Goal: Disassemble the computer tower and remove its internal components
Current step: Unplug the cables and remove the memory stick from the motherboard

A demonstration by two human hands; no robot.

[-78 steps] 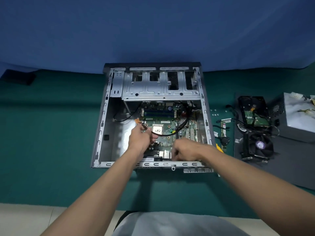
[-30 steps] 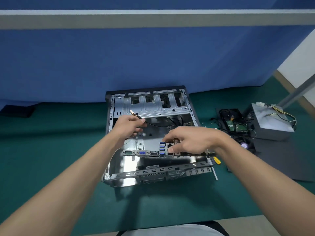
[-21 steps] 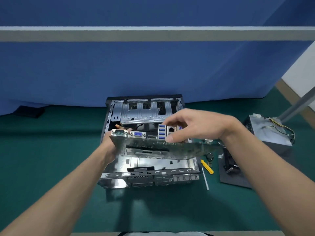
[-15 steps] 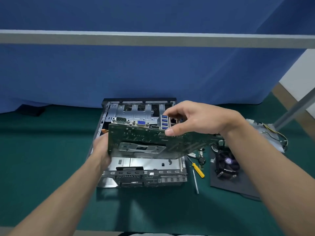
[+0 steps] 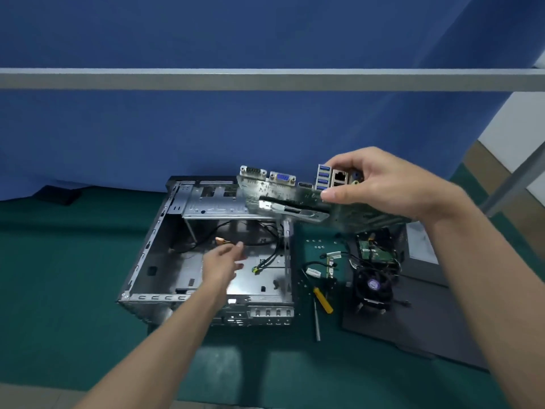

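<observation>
Green mat [image 5: 59, 261] under the open case [image 5: 153, 298]; right hand [image 5: 383, 184] pinches the motherboard [image 5: 280, 196] up above its right side, left hand [image 5: 222, 262] hovers inside, fingers loose, holding nothing I think.

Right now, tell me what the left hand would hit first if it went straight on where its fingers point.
Likely the black cables in the open case, just beyond the left hand. Depth is unclear: it may pass over them to the drive cage.

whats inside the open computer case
Loose black cables lie on the case's bare metal floor, with the left hand over it. The motherboard, held by the right hand, hides the drive cage's right end.
</observation>
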